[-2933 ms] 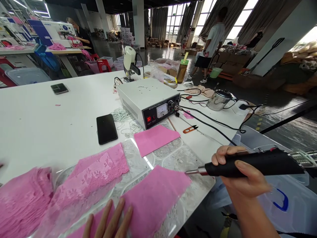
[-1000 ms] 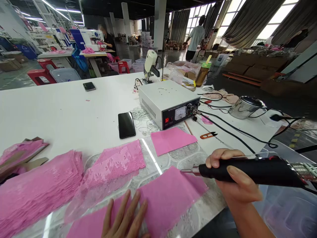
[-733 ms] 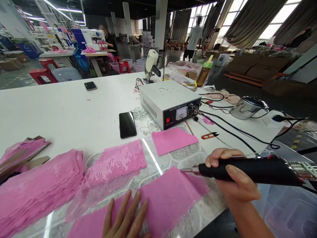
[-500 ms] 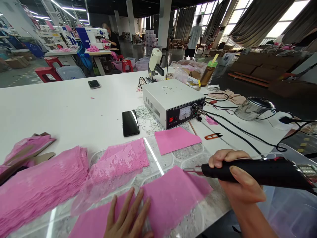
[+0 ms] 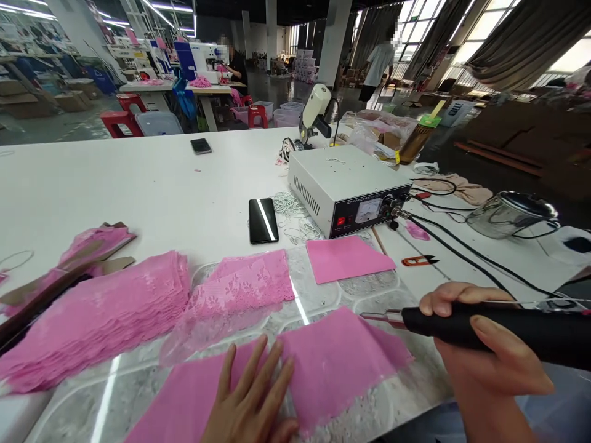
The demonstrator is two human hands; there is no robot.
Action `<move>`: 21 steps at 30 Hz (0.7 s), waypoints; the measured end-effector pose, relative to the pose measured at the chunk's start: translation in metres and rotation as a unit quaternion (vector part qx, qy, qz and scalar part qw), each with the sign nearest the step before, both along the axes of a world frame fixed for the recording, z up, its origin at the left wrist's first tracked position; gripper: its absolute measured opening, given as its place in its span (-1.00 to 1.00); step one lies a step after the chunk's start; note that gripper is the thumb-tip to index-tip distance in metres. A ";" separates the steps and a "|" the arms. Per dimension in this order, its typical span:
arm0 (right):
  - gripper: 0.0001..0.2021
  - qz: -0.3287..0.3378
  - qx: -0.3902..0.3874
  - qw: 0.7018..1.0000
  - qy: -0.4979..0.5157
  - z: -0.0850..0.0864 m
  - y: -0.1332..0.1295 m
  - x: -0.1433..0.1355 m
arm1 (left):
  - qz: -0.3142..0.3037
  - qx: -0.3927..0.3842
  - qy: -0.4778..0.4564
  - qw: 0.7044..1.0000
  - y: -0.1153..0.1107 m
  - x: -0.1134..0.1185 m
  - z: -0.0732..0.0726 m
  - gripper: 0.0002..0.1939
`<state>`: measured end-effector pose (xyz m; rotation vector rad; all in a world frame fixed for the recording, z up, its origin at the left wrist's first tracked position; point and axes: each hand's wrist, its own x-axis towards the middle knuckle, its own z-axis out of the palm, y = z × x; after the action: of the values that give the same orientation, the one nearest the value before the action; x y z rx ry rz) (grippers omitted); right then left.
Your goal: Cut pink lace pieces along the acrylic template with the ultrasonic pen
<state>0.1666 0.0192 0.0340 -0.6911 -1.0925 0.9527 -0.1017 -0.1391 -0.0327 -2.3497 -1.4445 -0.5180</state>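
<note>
My right hand (image 5: 489, 344) is closed around the black handle of a corded ultrasonic cutter (image 5: 521, 332). Its thin metal tip is at the upper right edge of a pink fabric piece (image 5: 341, 363); whether it touches the cloth I cannot tell. With fingers spread, my left hand (image 5: 253, 394) lies flat across a second pink piece (image 5: 184, 394) and the left edge of the first. Behind them lie a pink lace piece (image 5: 244, 286) and a smooth pink piece (image 5: 348, 258), all on a clear-patterned grey mat (image 5: 314, 301).
A thick stack of pink lace (image 5: 115, 307) fills the left. Farther back are a phone (image 5: 263, 221), a grey control box (image 5: 351, 184) with cables, orange thread snips (image 5: 419, 261), a glass pot (image 5: 510, 215) and a brown bottle (image 5: 418, 138). Two people are in the background.
The view has swung a little, so the table's things sit farther right. Both hands keep nearly the same places over the fabric, and the cutter's tip stays by the pink piece's upper edge.
</note>
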 end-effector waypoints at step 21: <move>-0.92 0.017 0.012 1.000 -0.016 -0.004 0.000 0.000 | 0.008 -0.004 -0.004 1.000 -0.002 -0.001 -0.002 -0.61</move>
<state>0.1661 0.0191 0.0296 -0.6712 -1.1448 0.9586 -0.1027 -0.1412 -0.0346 -2.3437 -1.4699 -0.5175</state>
